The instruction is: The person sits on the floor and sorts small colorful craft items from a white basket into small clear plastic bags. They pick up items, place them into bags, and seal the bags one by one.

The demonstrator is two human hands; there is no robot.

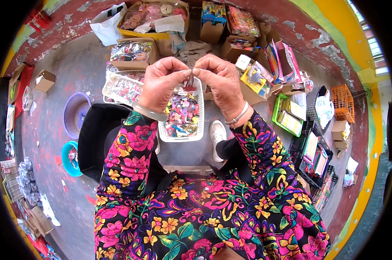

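My left hand (pixel 163 83) and my right hand (pixel 220 80) are raised together, their fingertips pinching a small metal hair clip (pixel 190 81) with a red bit at its lower end. Both hands hover over a white plastic basket (pixel 199 130) filled with several small colourful trinkets. A pale bangle circles my left wrist and a silver bracelet my right. My sleeves are floral, in pink, yellow and green.
Cardboard boxes (pixel 133 54) of packaged goods, a white bag (pixel 107 26), a green crate (pixel 287 113), an orange crate (pixel 342 102) and dark trays (pixel 315 156) ring the concrete floor. A purple basin (pixel 76 113) and a teal bowl (pixel 69 158) sit on the left. My white shoe (pixel 217 132) rests beside the basket.
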